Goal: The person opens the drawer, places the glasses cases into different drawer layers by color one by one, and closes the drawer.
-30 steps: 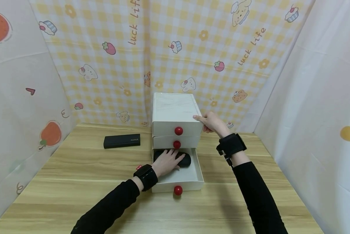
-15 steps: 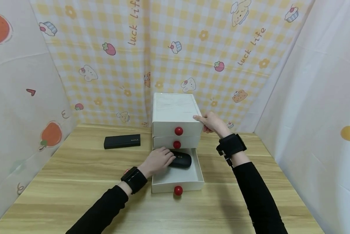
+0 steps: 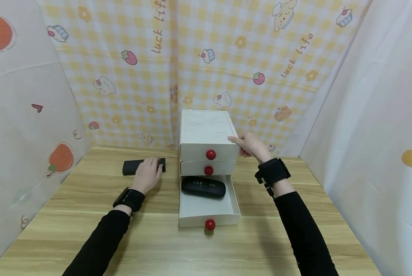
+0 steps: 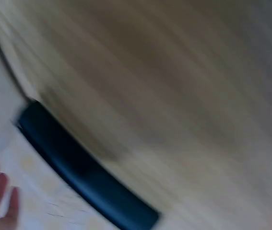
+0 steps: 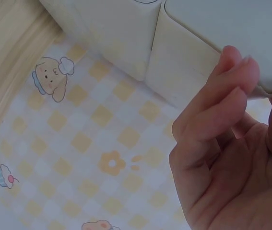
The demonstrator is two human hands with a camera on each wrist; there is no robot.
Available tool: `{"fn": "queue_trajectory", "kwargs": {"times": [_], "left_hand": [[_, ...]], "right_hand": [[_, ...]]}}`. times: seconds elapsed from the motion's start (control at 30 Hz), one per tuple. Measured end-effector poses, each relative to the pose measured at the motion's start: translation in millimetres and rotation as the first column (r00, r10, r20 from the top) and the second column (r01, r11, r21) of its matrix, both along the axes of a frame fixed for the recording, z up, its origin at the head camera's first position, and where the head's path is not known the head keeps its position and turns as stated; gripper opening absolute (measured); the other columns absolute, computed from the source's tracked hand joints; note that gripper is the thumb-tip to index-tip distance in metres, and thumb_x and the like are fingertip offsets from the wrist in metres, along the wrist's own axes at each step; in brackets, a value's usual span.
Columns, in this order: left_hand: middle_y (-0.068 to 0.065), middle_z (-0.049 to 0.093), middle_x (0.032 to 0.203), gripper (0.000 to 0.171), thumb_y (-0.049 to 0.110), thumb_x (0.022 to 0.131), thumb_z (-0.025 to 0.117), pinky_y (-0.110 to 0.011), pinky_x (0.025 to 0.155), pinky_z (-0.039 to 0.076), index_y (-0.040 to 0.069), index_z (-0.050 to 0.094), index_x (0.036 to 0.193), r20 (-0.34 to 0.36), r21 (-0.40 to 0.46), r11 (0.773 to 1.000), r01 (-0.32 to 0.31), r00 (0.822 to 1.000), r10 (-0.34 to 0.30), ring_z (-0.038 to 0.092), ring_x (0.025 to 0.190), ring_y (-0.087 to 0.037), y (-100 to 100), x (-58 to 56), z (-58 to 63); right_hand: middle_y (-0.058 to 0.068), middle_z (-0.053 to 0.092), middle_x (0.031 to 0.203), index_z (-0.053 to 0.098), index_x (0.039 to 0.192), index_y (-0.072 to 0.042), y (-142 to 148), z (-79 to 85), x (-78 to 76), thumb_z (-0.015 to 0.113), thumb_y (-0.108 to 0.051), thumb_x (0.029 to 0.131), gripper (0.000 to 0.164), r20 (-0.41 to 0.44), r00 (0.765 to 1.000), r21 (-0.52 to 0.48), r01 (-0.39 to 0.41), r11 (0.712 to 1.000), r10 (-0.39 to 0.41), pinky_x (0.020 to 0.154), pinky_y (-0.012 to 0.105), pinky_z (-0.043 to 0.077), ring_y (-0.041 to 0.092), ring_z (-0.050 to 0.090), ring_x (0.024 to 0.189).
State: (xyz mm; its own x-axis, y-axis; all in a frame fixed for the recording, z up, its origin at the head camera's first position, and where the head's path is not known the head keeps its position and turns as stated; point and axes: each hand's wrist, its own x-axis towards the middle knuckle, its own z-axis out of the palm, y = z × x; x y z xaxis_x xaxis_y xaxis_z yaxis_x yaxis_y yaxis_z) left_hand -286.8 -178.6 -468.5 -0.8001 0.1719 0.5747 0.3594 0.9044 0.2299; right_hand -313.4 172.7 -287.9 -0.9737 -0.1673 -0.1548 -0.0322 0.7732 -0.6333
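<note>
My left hand (image 3: 147, 177) is over the long black case (image 3: 130, 168) at the back left of the table, overlapping its right half in the head view. The blurred left wrist view has the fingers (image 4: 0, 191) extended and apart from that case (image 4: 85, 167). At the white drawer unit (image 3: 207, 128), my right hand (image 3: 253, 147) holds the front right top corner, thumb on top and curled fingers (image 5: 217, 115) against the side. Below, the bottom drawer (image 3: 206, 210) is pulled out. A rounded black glasses case (image 3: 204, 188) with gold lettering lies inside it, toward the back.
Red knobs mark the top drawer (image 3: 192, 151) and the middle drawer (image 3: 192, 168), both closed. A checked curtain (image 3: 123, 96) hangs right behind the wooden table (image 3: 151, 245). White curtains border it on both sides.
My left hand has let go of the glasses case in the drawer and moved left and back to the long black case. My right hand has stayed at the corner.
</note>
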Motion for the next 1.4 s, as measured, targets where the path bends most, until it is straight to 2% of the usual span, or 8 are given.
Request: {"fn": "queue_trajectory", "kwargs": {"times": [0.07, 0.13, 0.2, 0.3, 0.4, 0.8, 0.97, 1.4], "left_hand": [[-0.026, 0.054, 0.126, 0.042, 0.025, 0.097, 0.05, -0.055, 0.096, 0.041, -0.003, 0.05, 0.128, 0.196, -0.056, 0.997, -0.044, 0.979, 0.054, 0.049, 0.119, -0.04, -14, -4.3, -2.3], [-0.028, 0.04, 0.142, 0.056, 0.032, 0.098, 0.048, -0.063, 0.106, 0.027, -0.002, 0.037, 0.141, 0.359, -0.117, 0.992, -0.05, 0.929, 0.089, 0.034, 0.134, -0.044, -26, -7.9, -1.5], [-0.027, 0.03, 0.149, 0.064, 0.037, 0.097, 0.049, -0.067, 0.11, 0.015, 0.001, 0.029, 0.147, 0.448, -0.161, 0.986, -0.038, 0.888, 0.108, 0.023, 0.14, -0.046, -35, -12.4, 2.0], [-0.027, 0.026, 0.152, 0.071, 0.043, 0.095, 0.051, -0.071, 0.109, 0.009, 0.005, 0.027, 0.149, 0.498, -0.181, 0.983, -0.028, 0.859, 0.117, 0.017, 0.141, -0.047, -43, -15.7, 6.1], [-0.026, 0.03, 0.15, 0.07, 0.044, 0.092, 0.055, -0.074, 0.106, 0.013, 0.009, 0.03, 0.148, 0.48, -0.218, 0.976, -0.015, 0.869, 0.12, 0.023, 0.139, -0.049, -48, -16.9, 5.1], [-0.028, 0.05, 0.118, 0.062, 0.044, 0.089, 0.06, -0.058, 0.08, 0.047, 0.012, 0.045, 0.14, 0.231, -0.371, 0.929, -0.002, 0.968, 0.094, 0.048, 0.105, -0.047, -52, -22.1, -16.1], [-0.03, 0.05, 0.115, 0.065, 0.045, 0.088, 0.06, -0.054, 0.068, 0.049, 0.009, 0.045, 0.14, 0.227, -0.342, 0.939, -0.012, 0.969, 0.096, 0.048, 0.102, -0.046, -50, -20.8, -17.6], [-0.029, 0.05, 0.115, 0.067, 0.047, 0.091, 0.057, -0.054, 0.074, 0.048, 0.008, 0.041, 0.142, 0.258, -0.313, 0.947, 0.068, 0.966, 0.016, 0.049, 0.1, -0.043, -59, -1.2, 2.2]], "right_hand": [[0.001, 0.053, 0.051, 0.058, 0.07, -0.005, 1, 0.0, -0.1, 0.051, -0.051, 0.093, 0.052, 0.005, 1.0, -0.013, 0.002, 1.0, -0.002, 0.047, 0.023, 0.041, 0.011, 0.048, 0.045], [0.001, 0.053, 0.051, 0.06, 0.072, -0.005, 2, 0.8, -0.9, 0.051, -0.051, 0.093, 0.051, 0.008, 1.0, -0.013, -0.004, 1.0, 0.004, 0.047, 0.023, 0.04, 0.011, 0.048, 0.046], [0.001, 0.053, 0.052, 0.06, 0.073, -0.005, 3, 2.8, -2.0, 0.051, -0.051, 0.093, 0.052, 0.001, 1.0, -0.015, -0.007, 1.0, 0.007, 0.047, 0.023, 0.04, 0.011, 0.048, 0.047], [0.001, 0.054, 0.052, 0.061, 0.073, -0.005, 4, 3.8, -2.9, 0.051, -0.051, 0.093, 0.051, -0.008, 1.0, -0.006, -0.011, 1.0, 0.011, 0.048, 0.023, 0.04, 0.012, 0.049, 0.047], [0.0, 0.053, 0.051, 0.06, 0.072, -0.005, 2, 2.1, -3.2, 0.052, -0.052, 0.093, 0.051, -0.002, 1.0, -0.007, -0.013, 1.0, 0.013, 0.048, 0.024, 0.041, 0.011, 0.049, 0.047], [0.003, 0.054, 0.054, 0.064, 0.084, -0.001, 0, -1.3, -3.1, 0.052, -0.049, 0.093, 0.05, 0.001, 1.0, -0.023, -0.007, 1.0, 0.007, 0.046, 0.022, 0.04, 0.011, 0.048, 0.047], [0.001, 0.054, 0.053, 0.064, 0.081, -0.003, 1, 1.3, -0.3, 0.053, -0.052, 0.092, 0.052, -0.011, 1.0, -0.021, -0.013, 1.0, 0.013, 0.047, 0.021, 0.041, 0.009, 0.049, 0.047], [0.003, 0.054, 0.054, 0.061, 0.078, -0.004, 1, -1.3, -4.2, 0.052, -0.051, 0.093, 0.051, 0.017, 1.0, -0.023, 0.011, 1.0, -0.011, 0.046, 0.022, 0.04, 0.011, 0.048, 0.046]]}}
